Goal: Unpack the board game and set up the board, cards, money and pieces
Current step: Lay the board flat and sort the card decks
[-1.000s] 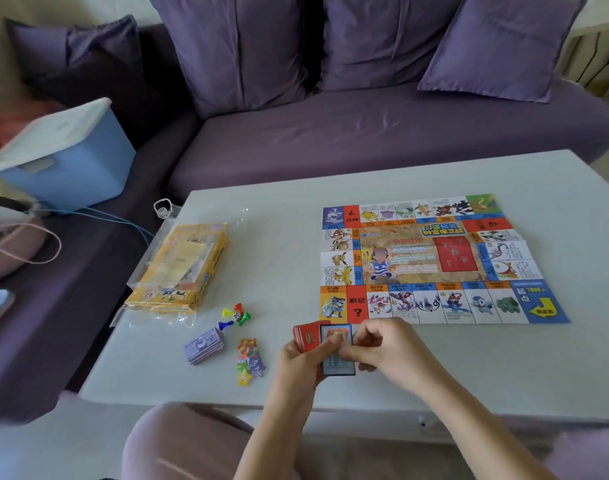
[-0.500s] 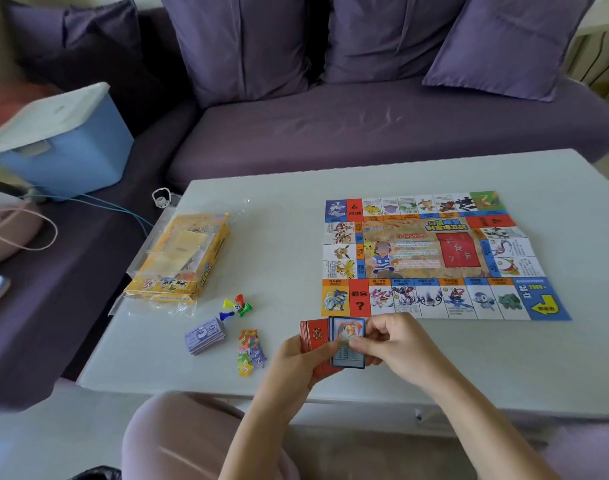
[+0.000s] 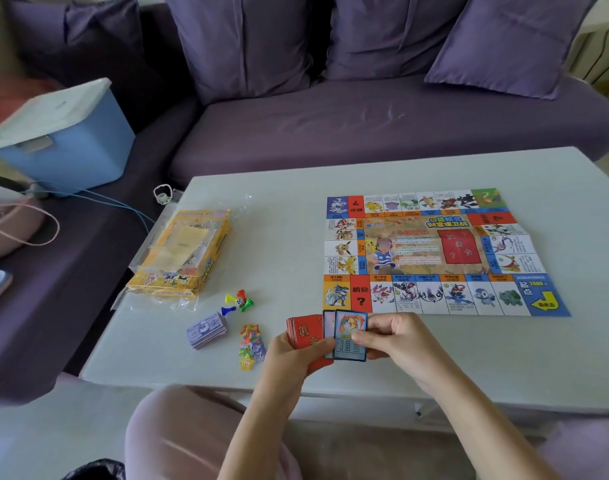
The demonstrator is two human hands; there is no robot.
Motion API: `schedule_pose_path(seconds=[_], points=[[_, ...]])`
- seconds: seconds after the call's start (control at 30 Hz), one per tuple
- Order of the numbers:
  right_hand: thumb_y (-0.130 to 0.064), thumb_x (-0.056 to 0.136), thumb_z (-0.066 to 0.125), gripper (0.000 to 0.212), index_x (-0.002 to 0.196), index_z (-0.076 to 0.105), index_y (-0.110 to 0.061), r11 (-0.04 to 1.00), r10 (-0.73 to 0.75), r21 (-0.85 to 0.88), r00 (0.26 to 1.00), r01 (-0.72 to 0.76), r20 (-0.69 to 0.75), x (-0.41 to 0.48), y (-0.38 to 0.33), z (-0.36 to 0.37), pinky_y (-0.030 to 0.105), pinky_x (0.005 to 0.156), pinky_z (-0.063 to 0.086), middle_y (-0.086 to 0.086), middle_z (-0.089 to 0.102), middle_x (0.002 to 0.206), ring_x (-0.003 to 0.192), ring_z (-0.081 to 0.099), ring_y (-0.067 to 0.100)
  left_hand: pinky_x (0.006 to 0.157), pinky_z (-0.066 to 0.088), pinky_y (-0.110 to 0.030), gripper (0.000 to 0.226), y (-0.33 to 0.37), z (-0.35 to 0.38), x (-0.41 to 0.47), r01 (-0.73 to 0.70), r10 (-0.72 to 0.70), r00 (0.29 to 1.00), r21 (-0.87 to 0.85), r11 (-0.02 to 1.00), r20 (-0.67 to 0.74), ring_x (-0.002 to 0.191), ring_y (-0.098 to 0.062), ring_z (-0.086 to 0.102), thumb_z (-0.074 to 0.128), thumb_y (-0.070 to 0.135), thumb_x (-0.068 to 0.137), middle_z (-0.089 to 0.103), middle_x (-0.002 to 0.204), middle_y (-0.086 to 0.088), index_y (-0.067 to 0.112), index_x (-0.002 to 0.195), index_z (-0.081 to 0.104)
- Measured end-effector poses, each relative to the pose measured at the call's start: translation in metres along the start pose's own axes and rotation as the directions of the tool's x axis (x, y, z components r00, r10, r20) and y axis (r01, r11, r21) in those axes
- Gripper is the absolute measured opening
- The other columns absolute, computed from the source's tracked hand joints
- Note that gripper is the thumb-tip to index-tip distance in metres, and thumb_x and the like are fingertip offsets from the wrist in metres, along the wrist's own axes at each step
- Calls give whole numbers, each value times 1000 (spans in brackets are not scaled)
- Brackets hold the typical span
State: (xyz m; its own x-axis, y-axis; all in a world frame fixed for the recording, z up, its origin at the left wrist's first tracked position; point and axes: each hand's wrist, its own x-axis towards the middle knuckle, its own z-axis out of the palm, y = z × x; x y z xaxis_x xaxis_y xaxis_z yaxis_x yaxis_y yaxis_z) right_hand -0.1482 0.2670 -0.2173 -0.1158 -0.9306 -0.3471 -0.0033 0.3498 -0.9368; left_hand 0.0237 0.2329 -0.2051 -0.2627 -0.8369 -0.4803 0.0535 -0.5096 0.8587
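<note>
Since a second ago: the blue-bordered picture card (image 3: 350, 336) has slid further right out of the red-backed card stack (image 3: 304, 336), and a second blue-bordered card now shows behind it; my hands have lifted a little nearer the board.
Left hand (image 3: 289, 358): clamped round the red stack from below, thumb across its face, held just above the pale grey table (image 3: 289, 237).
Right hand (image 3: 396, 341): closed on the blue-bordered card, thumb on its face, fingers behind (the two hands all but touching).
Board: the colourful paper game board (image 3: 445, 252) lies unfolded and flat on the table's right half, its near edge just beyond my knuckles.
Money: a lilac wad of paper notes (image 3: 207, 329) sits to the left of my hands.
Pieces: small plastic pawns in yellow, red, green and blue (image 3: 239, 301), with a die among them, near the notes; a heap of bright star-shaped tokens (image 3: 251, 346) beside my left wrist.
Box: the yellow cardboard game box in its clear wrapper (image 3: 180, 254), well left of the board.
Step in hand: I judge it to be sorting the cards, blue-bordered from red-backed.
Next move: likely calls for drawing the blue card clear without dragging its neighbour, then laying it in its own pile (the red rectangle printed at the board's centre looks meant for the red stack).
</note>
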Motion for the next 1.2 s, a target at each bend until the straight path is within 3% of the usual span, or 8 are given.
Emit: schedule_pose_path(seconds=[0.2, 0.37, 0.63, 0.83, 0.93, 1.0, 1.07, 1.2], points=[[-11, 81, 74, 2, 83, 74, -11, 999, 13, -41, 998, -15, -68, 2, 4, 2, 21, 59, 53, 1, 75, 80, 71, 69, 11, 62, 56, -22, 19, 3, -2, 1, 56, -57, 998, -10, 998, -11, 75, -16, 72, 66, 7, 83, 75, 81, -6, 1, 101, 63], [-13, 78, 77, 7, 82, 73, -8, 987, 52, -145, 990, -71, -130, 2, 11, -7, 20, 55, 52, 2, 74, 76, 59, 67, 9, 68, 55, -38, 16, 9, -17, 11, 193, -232, 967, -285, 939, -110, 82, -25, 67, 59, 14, 91, 70, 87, -14, 3, 102, 57], [-16, 77, 79, 11, 75, 72, -8, 923, -1, -370, 962, -105, -275, -1, 22, -13, 20, 50, 50, 0, 70, 64, 46, 60, 5, 49, 57, -35, 12, 15, -15, 8, 239, -270, 963, -450, 860, -3, 84, -30, 63, 47, 3, 94, 67, 92, -19, 2, 103, 54], [-35, 78, 77, 30, 86, 53, -18, 709, -171, -693, 920, -135, -353, -4, 15, -14, 18, 53, 37, -10, 55, 72, 67, 54, 9, 53, 59, -34, 9, 11, -4, 8, 199, -226, 974, -390, 899, -22, 74, -25, 67, 49, 2, 94, 72, 75, -15, 0, 98, 56], [-36, 82, 71, 23, 82, 59, -17, 790, -250, -613, 927, 29, -279, -7, 4, -14, 12, 52, 37, -13, 56, 68, 61, 53, 1, 66, 60, -35, 11, 7, -3, 9, 129, -137, 990, -260, 957, -15, 78, -23, 69, 51, 3, 94, 73, 84, -13, 0, 102, 58], [-36, 82, 70, 18, 80, 67, -19, 898, -179, -427, 974, 104, -139, -9, -9, -10, 9, 55, 41, -13, 61, 62, 54, 53, -3, 71, 60, -34, 11, 6, -3, 8, 81, -79, 997, -177, 981, 16, 79, -21, 71, 51, 4, 94, 74, 86, -11, 4, 101, 60], [-34, 81, 72, 12, 81, 71, -22, 953, -70, -296, 998, 65, -5, -10, -17, -4, 11, 55, 44, -11, 68, 66, 53, 55, -4, 72, 59, -31, 12, 5, -1, 6, 47, -39, 997, -135, 990, 60, 80, -20, 71, 51, 3, 93, 74, 88, -10, 5, 100, 61], [-25, 82, 74, 8, 81, 73, -17, 946, -41, -322, 998, 23, -49, -3, -14, 3, 14, 53, 46, -2, 71, 70, 53, 59, 1, 75, 59, -31, 15, 5, -1, 6, 6, -1, 998, -84, 996, 59, 82, -20, 72, 53, 3, 92, 75, 90, -9, 1, 105, 61]])
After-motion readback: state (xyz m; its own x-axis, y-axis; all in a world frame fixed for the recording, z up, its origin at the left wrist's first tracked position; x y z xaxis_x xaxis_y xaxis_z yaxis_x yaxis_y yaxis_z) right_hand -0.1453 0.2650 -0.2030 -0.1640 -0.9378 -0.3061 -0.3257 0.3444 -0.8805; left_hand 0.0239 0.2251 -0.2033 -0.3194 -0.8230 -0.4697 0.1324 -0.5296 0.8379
